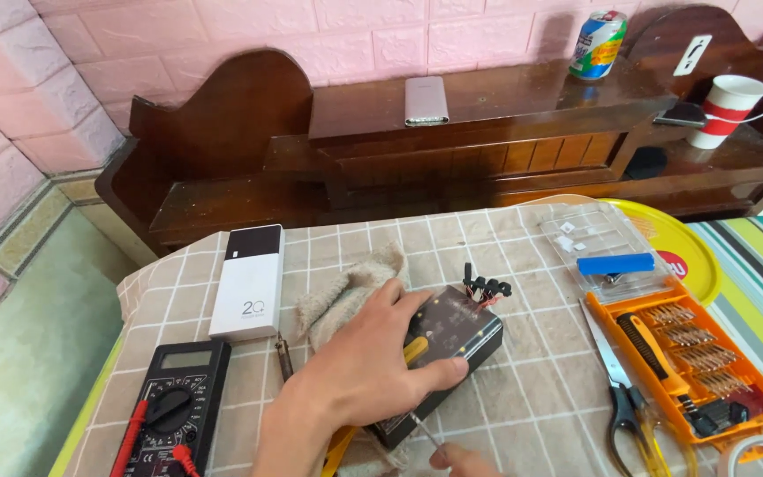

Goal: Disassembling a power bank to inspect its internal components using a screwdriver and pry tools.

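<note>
Black electronics box [441,349] sits mid-table on checked cloth [532,389], left hand [368,367] pressed flat over it, fingers spread, not gripping. Right hand [461,459] barely in frame, pinching a thin probe [424,430] w/ fingertips. Risk: probe slips along box edge, or box skids on loose cloth.

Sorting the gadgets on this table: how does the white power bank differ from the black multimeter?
The white power bank is a plain, smooth slab with a dark end; the black multimeter has a screen, dial and red leads. The power bank lies farther from the person. Both lie flat on the checked cloth.
</note>
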